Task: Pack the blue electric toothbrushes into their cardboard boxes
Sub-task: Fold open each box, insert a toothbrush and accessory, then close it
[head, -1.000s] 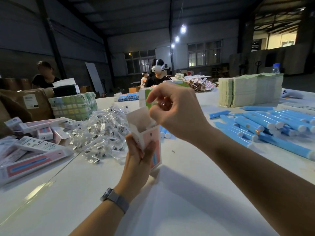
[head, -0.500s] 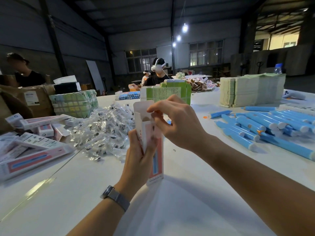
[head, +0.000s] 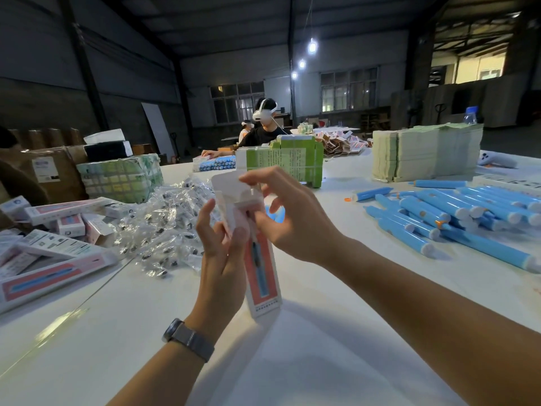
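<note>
A tall white and pink cardboard box (head: 262,276) with a blue toothbrush printed on its front stands upright on the white table (head: 292,361). My left hand (head: 221,253) grips it around the upper part from the left. Its white top flap (head: 231,186) is open and points up. My right hand (head: 292,218) pinches that flap at the top edge, with the thumb pressing on the box front. A pile of blue electric toothbrushes (head: 456,218) lies on the table to the right, apart from both hands.
Clear plastic bags of small parts (head: 167,230) are heaped at left centre. Packed pink boxes (head: 52,259) lie at the left edge. Green cartons (head: 292,161) and a stack of flat leaflets (head: 427,153) stand behind. A person with a headset (head: 263,127) sits across the table.
The box has been raised and turned so its printed front faces me. My right hand moved down from above the opening onto the top flap.
</note>
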